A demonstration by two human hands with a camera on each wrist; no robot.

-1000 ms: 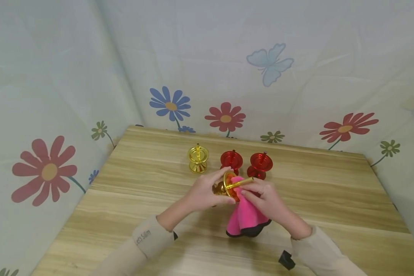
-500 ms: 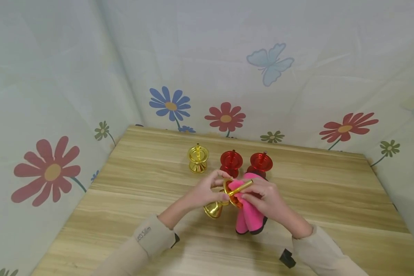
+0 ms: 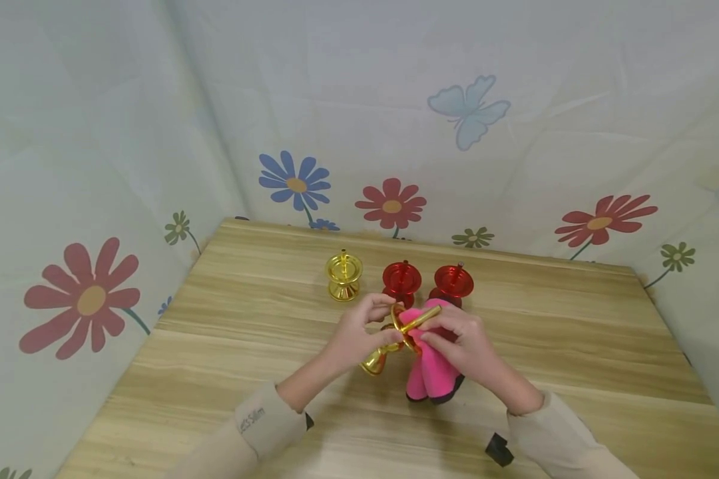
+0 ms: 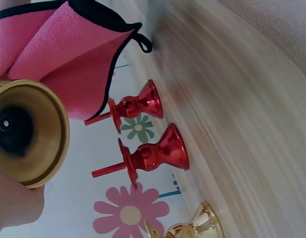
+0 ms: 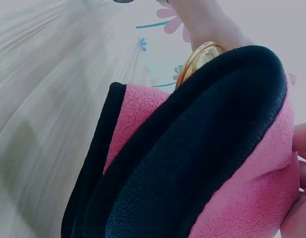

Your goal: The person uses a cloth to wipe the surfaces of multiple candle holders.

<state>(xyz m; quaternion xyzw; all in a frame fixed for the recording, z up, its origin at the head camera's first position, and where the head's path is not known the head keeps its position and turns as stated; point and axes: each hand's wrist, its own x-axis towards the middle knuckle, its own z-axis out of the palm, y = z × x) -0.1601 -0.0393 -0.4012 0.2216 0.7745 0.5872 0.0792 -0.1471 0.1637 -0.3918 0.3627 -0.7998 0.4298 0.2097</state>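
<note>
My left hand [image 3: 362, 332] grips a shiny gold candle holder [image 3: 374, 362] by its dish, tilted so that its spike points right and its base points down to the left. The hollow underside of its base [image 4: 29, 134] faces the left wrist view. In my right hand [image 3: 461, 336] is a pink cloth with black edging [image 3: 433, 372], pinched between thumb and fingers against the dish and spike. The cloth's lower folds hang beneath the hand. In the right wrist view the cloth [image 5: 232, 148] covers most of the candle holder.
Behind the hands, a gold candle holder [image 3: 343, 276] and two red ones, the middle [image 3: 402, 279] and the right [image 3: 453, 283], stand upright in a row on the wooden table [image 3: 263, 293]. A flowered curtain [image 3: 347, 100] hangs behind the table.
The held candle holder has turned, its base swinging out below my left hand. My right hand's cloth has shifted over the dish, and its folds have bunched up.
</note>
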